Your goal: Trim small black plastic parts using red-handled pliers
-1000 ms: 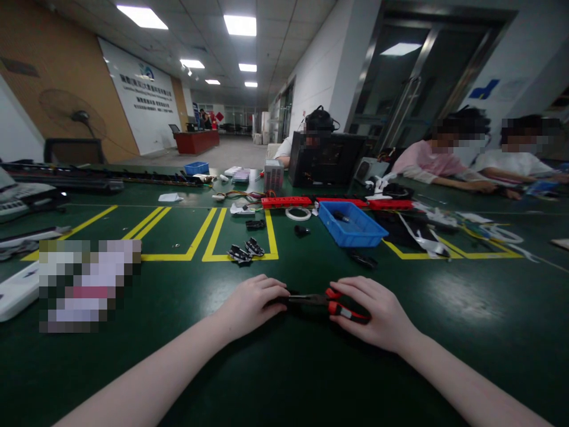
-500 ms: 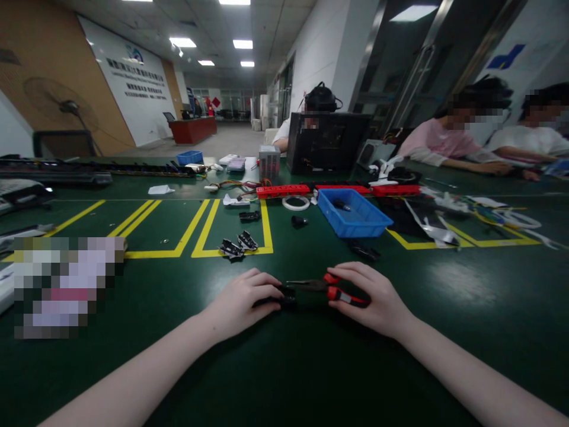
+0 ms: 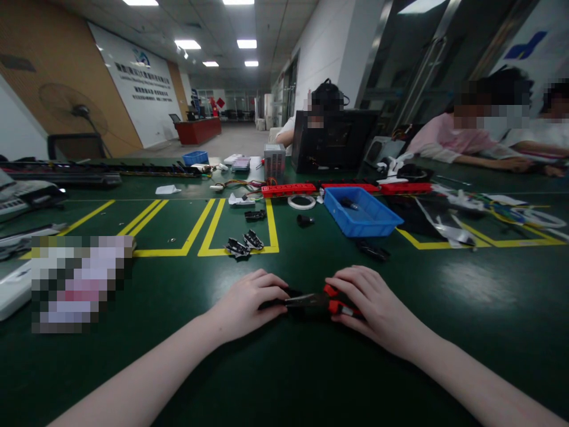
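My left hand point(image 3: 253, 301) is closed around a small dark part point(image 3: 294, 292), mostly covered by my fingers; its exact kind I cannot make out. In my right hand point(image 3: 376, 308) are needle-nose pliers point(image 3: 306, 300) with red and black handles. Their jaws point left and meet the dark part beside my left fingertips. Beyond my hands lie two black-and-silver pieces point(image 3: 245, 243), a small black block point(image 3: 255, 215) and a black cup-like piece point(image 3: 305, 220). A flat black piece point(image 3: 372, 249) rests just past my right hand.
A blue bin point(image 3: 362, 214) with a dark item inside stands ahead to the right. Behind it run red power strips point(image 3: 288, 190). A white ring point(image 3: 301, 202) lies near them. A blurred-out object point(image 3: 84, 284) is at left. Co-workers sit across the table, one behind a black case point(image 3: 333, 139).
The plier jaws have come down and left, from just above the dark part onto it. My left hand keeps its hold. The whole view has shifted slightly.
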Motion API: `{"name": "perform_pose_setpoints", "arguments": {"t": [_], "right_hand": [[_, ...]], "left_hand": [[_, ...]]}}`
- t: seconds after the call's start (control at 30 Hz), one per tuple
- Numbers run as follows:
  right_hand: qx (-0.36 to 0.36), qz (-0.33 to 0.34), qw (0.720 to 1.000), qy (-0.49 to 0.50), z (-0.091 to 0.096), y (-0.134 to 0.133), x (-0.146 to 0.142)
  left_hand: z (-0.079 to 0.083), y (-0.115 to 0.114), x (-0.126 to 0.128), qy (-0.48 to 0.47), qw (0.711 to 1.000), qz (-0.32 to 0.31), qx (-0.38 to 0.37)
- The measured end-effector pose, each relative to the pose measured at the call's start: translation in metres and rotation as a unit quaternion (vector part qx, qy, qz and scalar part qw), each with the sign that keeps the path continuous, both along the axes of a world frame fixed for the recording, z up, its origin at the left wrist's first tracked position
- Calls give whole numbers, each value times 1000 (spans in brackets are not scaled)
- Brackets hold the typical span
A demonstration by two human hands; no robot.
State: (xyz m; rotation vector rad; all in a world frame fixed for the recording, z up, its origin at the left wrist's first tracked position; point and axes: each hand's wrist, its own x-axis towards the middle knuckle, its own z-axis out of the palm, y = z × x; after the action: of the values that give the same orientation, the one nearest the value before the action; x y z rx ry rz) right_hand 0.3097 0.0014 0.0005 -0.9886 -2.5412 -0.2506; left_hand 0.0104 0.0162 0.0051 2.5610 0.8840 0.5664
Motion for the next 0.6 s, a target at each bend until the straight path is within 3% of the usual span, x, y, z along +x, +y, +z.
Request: {"name": "perform_pose_setpoints", "arguments": {"t": [0.6], "right_hand": [[-4,7,1000,3,4,-4,-2]], "left_hand": [[-1,2,-1,6,1000,-2,-11]]}}
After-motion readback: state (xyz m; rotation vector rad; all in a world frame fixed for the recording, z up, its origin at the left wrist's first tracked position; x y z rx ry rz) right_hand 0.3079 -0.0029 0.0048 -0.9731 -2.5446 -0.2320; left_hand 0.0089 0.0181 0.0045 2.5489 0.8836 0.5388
